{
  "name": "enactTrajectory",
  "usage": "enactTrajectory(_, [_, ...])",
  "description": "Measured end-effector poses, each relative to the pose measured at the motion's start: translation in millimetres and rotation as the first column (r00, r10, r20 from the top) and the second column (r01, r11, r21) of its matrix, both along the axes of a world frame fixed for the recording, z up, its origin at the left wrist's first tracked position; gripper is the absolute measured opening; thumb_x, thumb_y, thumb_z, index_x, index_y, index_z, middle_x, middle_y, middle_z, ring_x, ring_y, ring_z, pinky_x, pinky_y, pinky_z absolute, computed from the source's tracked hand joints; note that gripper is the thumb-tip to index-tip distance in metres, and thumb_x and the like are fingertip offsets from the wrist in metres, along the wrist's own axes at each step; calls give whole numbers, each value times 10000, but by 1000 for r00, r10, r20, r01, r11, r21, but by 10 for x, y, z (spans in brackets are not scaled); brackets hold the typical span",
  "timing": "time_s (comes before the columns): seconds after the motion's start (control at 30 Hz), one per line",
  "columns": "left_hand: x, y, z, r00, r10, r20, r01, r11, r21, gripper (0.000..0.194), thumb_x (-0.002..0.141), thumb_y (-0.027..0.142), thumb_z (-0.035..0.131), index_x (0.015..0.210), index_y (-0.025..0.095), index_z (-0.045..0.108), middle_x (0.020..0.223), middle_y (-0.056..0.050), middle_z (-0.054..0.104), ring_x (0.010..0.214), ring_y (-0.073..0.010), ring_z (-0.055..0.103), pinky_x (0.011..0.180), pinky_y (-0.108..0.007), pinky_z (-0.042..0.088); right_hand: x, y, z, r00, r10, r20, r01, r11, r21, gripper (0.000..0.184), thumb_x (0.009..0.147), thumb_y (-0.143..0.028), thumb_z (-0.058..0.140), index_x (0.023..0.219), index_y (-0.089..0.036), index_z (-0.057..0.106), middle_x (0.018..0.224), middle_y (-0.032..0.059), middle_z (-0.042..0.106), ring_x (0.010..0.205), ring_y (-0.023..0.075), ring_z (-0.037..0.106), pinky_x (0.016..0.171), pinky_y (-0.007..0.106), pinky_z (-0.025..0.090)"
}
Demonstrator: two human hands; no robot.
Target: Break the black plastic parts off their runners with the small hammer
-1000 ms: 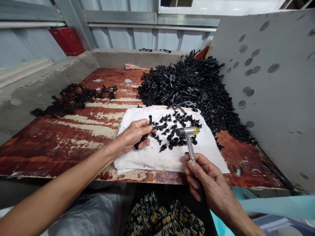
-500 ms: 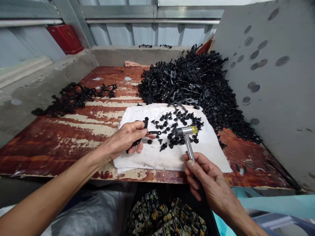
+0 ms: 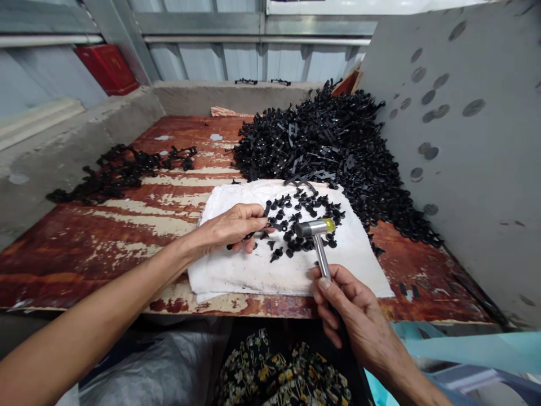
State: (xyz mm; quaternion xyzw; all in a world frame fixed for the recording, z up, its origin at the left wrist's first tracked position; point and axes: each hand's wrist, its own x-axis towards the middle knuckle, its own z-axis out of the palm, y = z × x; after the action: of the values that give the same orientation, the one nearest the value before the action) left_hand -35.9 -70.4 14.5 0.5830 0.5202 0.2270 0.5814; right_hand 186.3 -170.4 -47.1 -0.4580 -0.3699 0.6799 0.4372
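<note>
In my right hand (image 3: 350,304) is a small mallet (image 3: 322,254), gripped by its handle near the cloth's front edge. Its metal head has a dark face on the left and a yellow face on the right, raised over the cloth. My left hand (image 3: 236,225) is closed on a slim black bracket (image 3: 276,226) with knobbed ends, partly hidden by my fingers. Several small black round-headed pegs (image 3: 296,242) lie scattered on the folded white cloth (image 3: 253,276), right beside the bracket and under the mallet head.
A big heap of black parts (image 3: 321,141) covers the table's back right, against a grey panel (image 3: 465,169). Black assembled brackets (image 3: 122,172) lie in a smaller pile on the left of the worn red-brown table (image 3: 105,254). A red box (image 3: 106,69) is at the back left.
My left hand has moved right with the bracket, closer to the loose pegs, and the bracket has turned. The mallet stays almost in the same place; the view shifts slightly.
</note>
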Motion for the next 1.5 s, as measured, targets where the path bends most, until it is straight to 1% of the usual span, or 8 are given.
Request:
enactTrajectory(0.1, [-25, -7, 32, 997, 38, 64, -38, 999, -7, 250, 825, 247, 623, 657, 179, 452, 783, -105, 739, 331, -40, 477, 302, -152, 239, 2, -1, 12, 1000, 4, -8, -4, 1000, -6, 340, 792, -488, 720, 936, -203, 603, 640, -64, 488, 404, 34, 326, 273, 114, 326])
enactTrajectory(0.3, [-31, -67, 100, 999, -34, 14, 34, 998, -54, 227, 836, 245, 612, 664, 159, 489, 768, -105, 740, 310, -19, 438, 300, -143, 234, 9, 0, 6, 1000, 5, -16, -5, 1000, 0, 328, 805, -474, 715, 940, -193, 611, 646, -64, 489, 409, 28, 326, 278, 106, 332])
enactTrajectory(0.57, [-58, 72, -29, 1000, -12, 25, 13, 999, -46, 266, 826, 239, 629, 637, 178, 451, 799, -119, 750, 318, -30, 454, 286, -145, 233, 10, -8, 6, 1000, -2, 5, 2, 1000, -4, 344, 788, -487, 724, 934, -198, 609, 637, -63, 484, 406, 35, 331, 276, 116, 328])
enactTrajectory(0.7, [-109, 60, -8, 996, 42, 74, -39, 998, -44, 298, 803, 245, 660, 634, 182, 424, 875, -139, 757, 327, -39, 484, 282, -149, 219, 1, -3, 30, 1000, -2, -3, 2, 1000, -8, 344, 782, -481, 733, 923, -199, 594, 636, -63, 491, 401, 36, 332, 272, 121, 328])
enactTrajectory(0.93, [-139, -3, 33, 994, -41, 102, 49, 996, -78, 293, 805, 275, 682, 627, 165, 477, 814, -142, 757, 326, -22, 456, 304, -150, 220, -2, 5, 78, 1000, 8, 13, -8, 1000, -29, 376, 757, -504, 745, 923, -196, 608, 631, -62, 488, 402, 35, 330, 276, 126, 334])
enactTrajectory(1.17, [-167, 92, -25, 981, 85, 175, -67, 992, -110, 321, 764, 239, 714, 623, 174, 433, 862, -169, 761, 305, -37, 458, 284, -157, 220, -1, 6, 74, 1000, 6, 30, -5, 1000, -27, 394, 756, -510, 747, 934, -185, 613, 637, -60, 497, 405, 30, 342, 284, 122, 348])
enactTrajectory(1.33, [-244, 99, -86, 953, 197, 232, -168, 976, -138, 207, 776, 209, 695, 709, 156, 507, 961, -179, 759, 301, -46, 477, 283, -162, 227, 3, -7, 77, 1000, 10, 24, -10, 1000, -29, 391, 759, -516, 744, 934, -192, 612, 631, -62, 490, 408, 32, 339, 286, 120, 346])
enactTrajectory(1.5, [-229, 104, -107, 945, 215, 247, -183, 972, -147, 238, 762, 209, 718, 701, 161, 493, 960, -179, 759, 315, -56, 493, 270, -161, 243, 11, -7, 32, 1000, 0, 22, 1, 1000, -17, 345, 784, -492, 728, 943, -203, 624, 648, -54, 500, 410, 35, 335, 280, 121, 341])
